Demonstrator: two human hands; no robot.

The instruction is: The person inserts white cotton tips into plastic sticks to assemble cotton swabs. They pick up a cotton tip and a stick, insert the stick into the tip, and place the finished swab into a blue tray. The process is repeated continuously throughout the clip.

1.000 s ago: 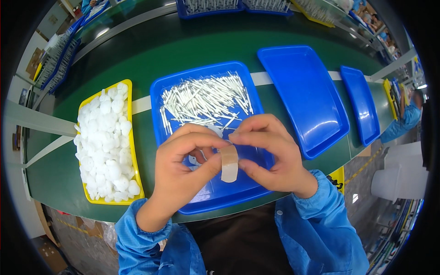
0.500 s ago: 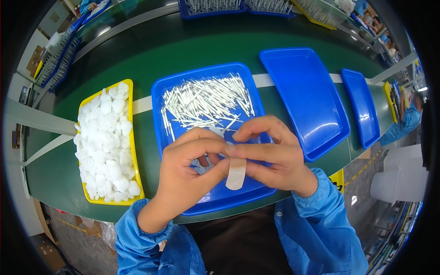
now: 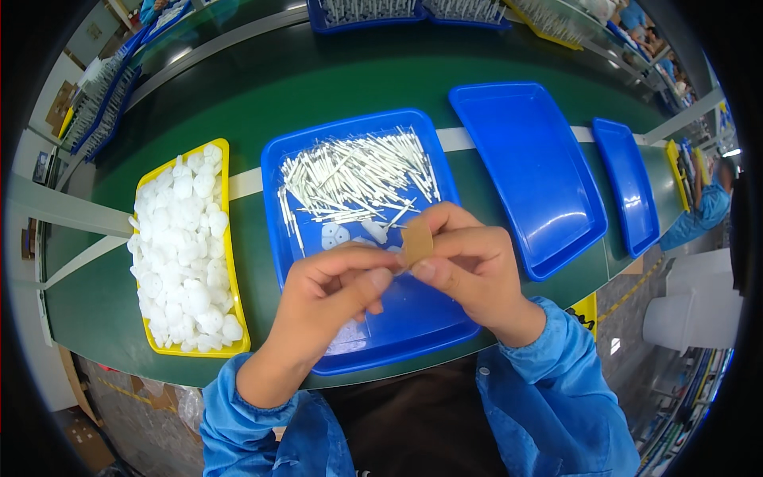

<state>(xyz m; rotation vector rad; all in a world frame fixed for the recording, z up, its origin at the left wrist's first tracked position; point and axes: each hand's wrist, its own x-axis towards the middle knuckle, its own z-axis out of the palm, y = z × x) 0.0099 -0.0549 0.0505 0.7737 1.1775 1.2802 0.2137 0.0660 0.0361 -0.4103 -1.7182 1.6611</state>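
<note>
A tan strip, seemingly an adhesive bandage [image 3: 416, 241], stands up between the fingertips of my right hand [image 3: 477, 266], whose thumb and index finger pinch it. My left hand [image 3: 330, 290] is closed too, its thumb and index fingertips meeting right beside the strip's lower end. Whether they grip its edge is too small to make out. Both hands hover above a blue tray [image 3: 397, 342] that holds a heap of thin white sticks [image 3: 358, 175] in its far half. Several flat, pale plastic pieces [image 3: 334, 234] lie just beyond my fingers.
On the left is a yellow tray [image 3: 241, 318] piled with white rounded plastic pieces [image 3: 184, 254]. Two blue trays, a larger one [image 3: 528, 175] and a narrower one [image 3: 628, 187], stand to the right on the green table [image 3: 238, 103]. A co-worker [image 3: 703, 211] is at the far right.
The strip hung down between my hands and now points up at my right fingertips. My left hand has drawn slightly back and lower, uncovering pale pieces in the tray.
</note>
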